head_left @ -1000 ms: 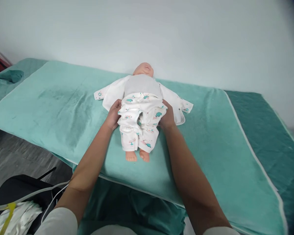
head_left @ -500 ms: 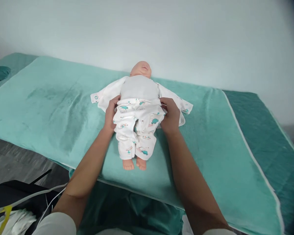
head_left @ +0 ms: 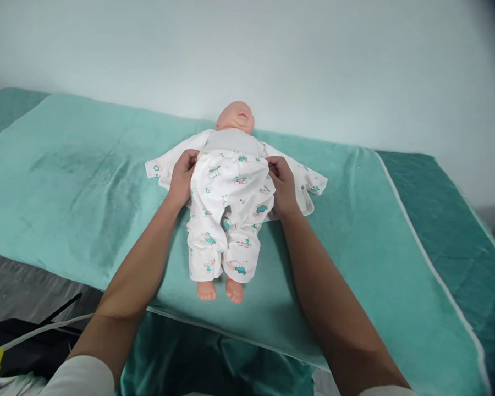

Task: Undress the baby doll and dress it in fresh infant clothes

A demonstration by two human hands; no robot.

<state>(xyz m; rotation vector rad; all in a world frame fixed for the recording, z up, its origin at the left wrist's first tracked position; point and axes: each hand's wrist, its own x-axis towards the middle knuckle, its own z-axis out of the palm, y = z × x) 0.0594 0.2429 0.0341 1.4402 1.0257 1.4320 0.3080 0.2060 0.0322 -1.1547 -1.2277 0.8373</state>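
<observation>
Head view: both hands, left [head_left: 182, 177] and right [head_left: 282, 184], grip the doll's trousers [head_left: 226, 214] at the waistband, arms outstretched.

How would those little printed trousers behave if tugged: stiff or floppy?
Probably floppy: the printed trousers wrinkle and bunch where the left hand and right hand grip the waistband. Likely light, since they drape closely over the doll.

Loads of bare teal towel [head_left: 86, 187] left of the doll [head_left: 233, 144], a bit less on the right. Open below the feet too. The wall [head_left: 272, 55] sits close behind its head, so it's tight back there. The spread white top [head_left: 309, 184] sticks out both sides, and the left hand [head_left: 182, 176] and right hand [head_left: 282, 184], pinching the pants [head_left: 226, 209], block the waist.
</observation>
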